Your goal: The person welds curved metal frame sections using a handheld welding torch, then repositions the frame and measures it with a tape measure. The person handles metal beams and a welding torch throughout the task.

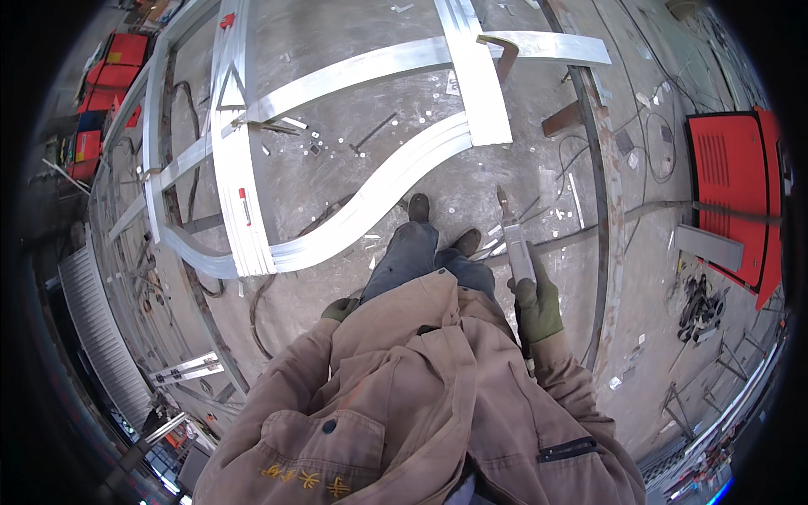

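My right hand [539, 307], in a green glove, is wrapped round a welding gun [518, 252] with a grey body and a copper-brown tip, pointing forward over the floor. A dark cable runs back below the grip. Beside my left thigh is my left hand [340, 309], also gloved in green; the jacket covers part of it and its fingers are hidden. In front of my legs stands a silver metal frame [362, 206] with a curved S-shaped piece joining straight bars. A red and white marker [244, 204] lies on the left bar.
A rusty steel rail [602, 185] runs along the right, and a red machine cabinet [734, 198] stands beyond it. More red machines [114, 76] are at the far left. Cables [648, 143] and metal scraps lie on the floor. A brown clamp-like piece [505, 55] hangs on the far bar.
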### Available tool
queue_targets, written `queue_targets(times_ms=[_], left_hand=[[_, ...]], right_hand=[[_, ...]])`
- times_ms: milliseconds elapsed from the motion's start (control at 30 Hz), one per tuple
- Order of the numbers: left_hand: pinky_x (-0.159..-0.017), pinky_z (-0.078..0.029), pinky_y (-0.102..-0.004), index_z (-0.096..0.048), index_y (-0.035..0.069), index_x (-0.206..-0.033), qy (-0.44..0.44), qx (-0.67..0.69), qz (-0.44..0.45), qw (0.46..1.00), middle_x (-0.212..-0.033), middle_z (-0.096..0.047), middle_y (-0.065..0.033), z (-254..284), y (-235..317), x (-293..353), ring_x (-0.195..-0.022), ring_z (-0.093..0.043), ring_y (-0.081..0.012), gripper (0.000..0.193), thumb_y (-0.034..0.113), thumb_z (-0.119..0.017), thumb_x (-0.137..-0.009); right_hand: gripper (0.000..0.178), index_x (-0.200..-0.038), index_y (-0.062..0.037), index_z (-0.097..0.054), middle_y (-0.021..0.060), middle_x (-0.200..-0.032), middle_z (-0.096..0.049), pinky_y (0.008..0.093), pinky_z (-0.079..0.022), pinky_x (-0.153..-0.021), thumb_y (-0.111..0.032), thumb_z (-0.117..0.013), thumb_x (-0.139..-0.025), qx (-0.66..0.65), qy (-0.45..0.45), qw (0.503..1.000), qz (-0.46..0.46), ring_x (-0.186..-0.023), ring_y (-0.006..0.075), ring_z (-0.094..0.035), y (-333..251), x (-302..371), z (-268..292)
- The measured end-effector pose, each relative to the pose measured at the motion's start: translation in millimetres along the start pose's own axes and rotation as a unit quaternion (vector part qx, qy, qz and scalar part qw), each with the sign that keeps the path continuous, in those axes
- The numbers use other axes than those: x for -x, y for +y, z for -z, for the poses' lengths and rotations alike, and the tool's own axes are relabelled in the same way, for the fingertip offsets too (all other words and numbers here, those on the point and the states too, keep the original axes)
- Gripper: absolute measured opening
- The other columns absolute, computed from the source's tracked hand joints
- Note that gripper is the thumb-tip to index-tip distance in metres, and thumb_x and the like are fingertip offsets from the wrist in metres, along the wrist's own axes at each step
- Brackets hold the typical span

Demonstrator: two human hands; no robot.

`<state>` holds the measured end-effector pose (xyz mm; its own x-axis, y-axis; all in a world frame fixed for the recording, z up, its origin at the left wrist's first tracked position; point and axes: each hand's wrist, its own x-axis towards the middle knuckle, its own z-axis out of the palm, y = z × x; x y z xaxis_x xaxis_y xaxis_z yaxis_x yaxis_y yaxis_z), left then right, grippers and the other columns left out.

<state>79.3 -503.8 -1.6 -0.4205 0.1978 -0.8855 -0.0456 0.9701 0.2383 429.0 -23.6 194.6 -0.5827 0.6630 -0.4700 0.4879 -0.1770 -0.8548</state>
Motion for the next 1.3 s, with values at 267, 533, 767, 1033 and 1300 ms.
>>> queue_targets(times_ms=[267,533,767,1033,1300], left_hand=[[-0.114,-0.062,-0.0440,-0.086,0.002,-0.146,0.080,0.058,-0.033,0.995,-0.139,-0.089,-0.0180,8.1,-2.1,11.6,-0.129,-0.081,-0.0277,0.060,0.053,-0.077,-0.117],[-0.102,-0.064,-0.0402,-0.088,0.004,-0.136,0.070,0.113,-0.252,0.959,-0.118,-0.090,-0.0194,33.7,269.9,-0.5,-0.111,-0.085,-0.0288,0.047,0.045,-0.077,-0.117],[-0.113,-0.061,-0.0402,-0.085,0.000,-0.144,-0.099,0.073,-0.356,0.927,-0.132,-0.089,-0.0186,16.9,462.4,-83.9,-0.126,-0.082,-0.0273,0.066,0.059,-0.062,-0.124],[-0.112,-0.062,-0.0403,-0.079,0.002,-0.157,-0.165,0.081,-0.410,0.893,-0.130,-0.088,-0.0151,7.6,475.9,-157.2,-0.119,-0.080,-0.0242,0.076,0.067,-0.054,-0.127],[-0.104,-0.065,-0.0412,-0.081,0.001,-0.150,-0.170,0.094,-0.378,0.905,-0.123,-0.089,-0.0165,5.7,477.9,-170.3,-0.109,-0.082,-0.0251,0.077,0.068,-0.052,-0.127]], right_hand=[[0.101,-0.183,0.0038,-0.050,0.0307,-0.143,-0.081,0.0418,-0.063,-0.104,-0.074,-0.061,-0.120,-0.032,0.024,0.997,0.073,-0.121,0.0278,-0.080,-20.7,-32.8,-24.5],[0.106,-0.185,-0.0026,-0.052,0.0215,-0.114,-0.083,0.0413,-0.061,-0.082,-0.084,-0.060,-0.116,-0.014,0.051,0.994,0.097,-0.091,0.0209,-0.075,-24.3,-94.9,-66.7],[0.115,-0.185,-0.0019,-0.051,0.0158,-0.109,-0.081,0.0383,-0.057,-0.074,-0.091,-0.059,-0.113,0.005,0.116,0.990,0.081,-0.082,0.0162,-0.068,-6.2,-153.3,-114.1],[0.116,-0.186,0.0004,-0.050,0.0107,-0.113,-0.081,0.0341,-0.056,-0.074,-0.090,-0.061,-0.113,-0.014,0.143,0.987,0.069,-0.082,0.0120,-0.065,-3.6,-188.4,-150.0],[0.112,-0.186,-0.0014,-0.050,0.0083,-0.104,-0.078,0.0328,-0.054,-0.071,-0.087,-0.062,-0.114,-0.007,0.157,0.986,0.060,-0.078,0.0095,-0.062,-14.9,-202.6,-165.3]])
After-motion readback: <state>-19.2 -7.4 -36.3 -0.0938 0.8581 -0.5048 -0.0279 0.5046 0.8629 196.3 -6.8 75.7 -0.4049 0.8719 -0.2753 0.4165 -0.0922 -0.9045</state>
